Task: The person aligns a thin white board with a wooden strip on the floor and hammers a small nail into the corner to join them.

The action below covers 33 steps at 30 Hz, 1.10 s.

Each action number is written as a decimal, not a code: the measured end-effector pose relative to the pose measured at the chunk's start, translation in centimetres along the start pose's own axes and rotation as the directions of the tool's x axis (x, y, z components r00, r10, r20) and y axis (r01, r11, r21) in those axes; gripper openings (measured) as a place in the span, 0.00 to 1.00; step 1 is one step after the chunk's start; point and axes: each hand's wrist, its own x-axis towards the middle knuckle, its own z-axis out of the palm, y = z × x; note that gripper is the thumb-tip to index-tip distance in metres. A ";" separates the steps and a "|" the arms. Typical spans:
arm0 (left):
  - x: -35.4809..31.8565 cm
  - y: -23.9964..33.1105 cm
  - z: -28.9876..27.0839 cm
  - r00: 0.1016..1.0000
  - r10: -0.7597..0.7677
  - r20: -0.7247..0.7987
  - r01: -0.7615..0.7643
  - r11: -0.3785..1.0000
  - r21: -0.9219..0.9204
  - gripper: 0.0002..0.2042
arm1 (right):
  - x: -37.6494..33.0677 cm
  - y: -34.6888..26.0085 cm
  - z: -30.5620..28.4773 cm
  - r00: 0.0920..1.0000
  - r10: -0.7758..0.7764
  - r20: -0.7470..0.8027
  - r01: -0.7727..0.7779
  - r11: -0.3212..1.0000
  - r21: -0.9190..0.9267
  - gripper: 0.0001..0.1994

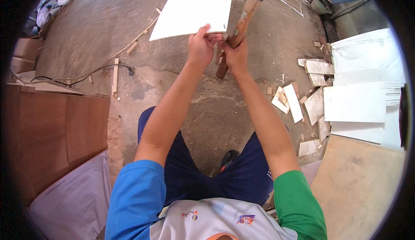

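Note:
A white board (194, 13) stretches away in front of me. My left hand (201, 50) grips its near edge close to the right corner, thumb on top and fingers curled below. A small dark mark, perhaps a nail, shows on the board's face at that corner. Right beside it, my right hand (236, 57) is closed around the wooden handle of a hammer (245, 19). The hammer's dark head points away from me, and the handle's end comes out below the hand. Whatever the fingertips of both hands touch between them is partly hidden.
White offcuts (294, 103) litter the floor at right, beside stacked white panels (354, 101) and a tan board (356, 184). Brown panels (56, 127) stand at left. A cable (86, 76) and a wooden strip (115, 78) lie on the concrete floor (108, 19).

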 end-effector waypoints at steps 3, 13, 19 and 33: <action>0.1 0.8 0.2 0.999 0.030 -0.034 -0.034 0.993 -0.113 0.09 | 1.3 1.9 -0.4 0.982 -0.157 -0.107 0.139 0.977 -0.160 0.24; -0.4 2.1 -0.1 0.989 -0.108 -0.104 0.089 0.981 -0.172 0.05 | 4.0 3.2 -2.3 0.983 -0.174 -0.059 0.107 0.802 -0.587 0.19; -0.7 1.4 -1.3 0.955 -0.099 -0.281 0.043 0.979 -0.198 0.06 | -0.1 1.6 -1.6 0.971 0.240 0.019 -0.223 0.928 -0.300 0.18; -2.7 2.0 2.0 0.895 -0.171 -0.412 0.102 0.977 -0.185 0.05 | -1.2 -3.7 1.4 0.949 -0.292 0.119 0.273 0.949 0.157 0.19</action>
